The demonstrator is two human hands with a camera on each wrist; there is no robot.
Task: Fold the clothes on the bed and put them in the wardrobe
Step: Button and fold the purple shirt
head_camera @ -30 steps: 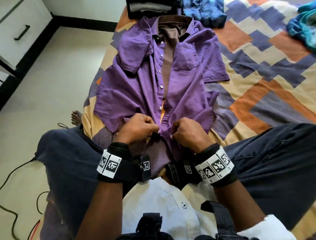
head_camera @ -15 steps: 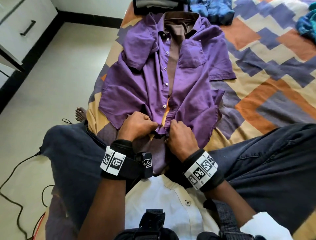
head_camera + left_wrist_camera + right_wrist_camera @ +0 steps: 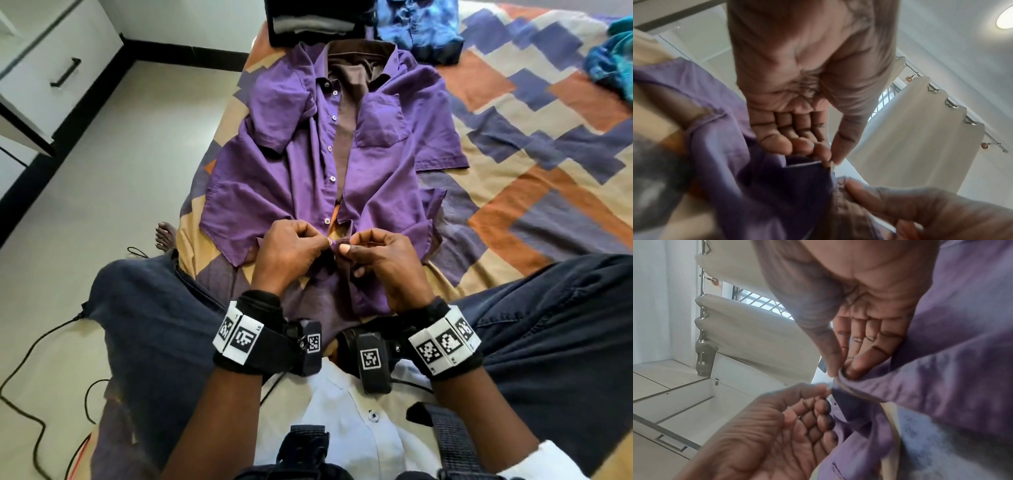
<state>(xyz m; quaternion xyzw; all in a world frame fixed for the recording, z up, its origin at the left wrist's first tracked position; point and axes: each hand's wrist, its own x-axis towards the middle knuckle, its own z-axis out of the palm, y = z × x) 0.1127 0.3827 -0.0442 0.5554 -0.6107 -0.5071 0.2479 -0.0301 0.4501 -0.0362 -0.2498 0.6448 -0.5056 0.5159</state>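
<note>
A purple short-sleeved shirt lies front up on the bed, collar away from me, its front mostly unbuttoned. My left hand pinches the button edge near the hem between thumb and forefinger. My right hand pinches the facing edge, and the two pinches nearly touch. In the left wrist view the left hand holds a dark purple fold of the shirt. In the right wrist view the right hand grips a rolled shirt edge, with the left hand just below.
A dark folded stack and a blue garment lie beyond the collar, and a teal garment lies at far right. The patterned bedspread spreads to the right. A white drawer unit and floor cables are on the left.
Both hands have risen from closed fists at the hem to fingertip pinches on the two front edges, drawn close together. The shirt's lower front is pulled inward.
</note>
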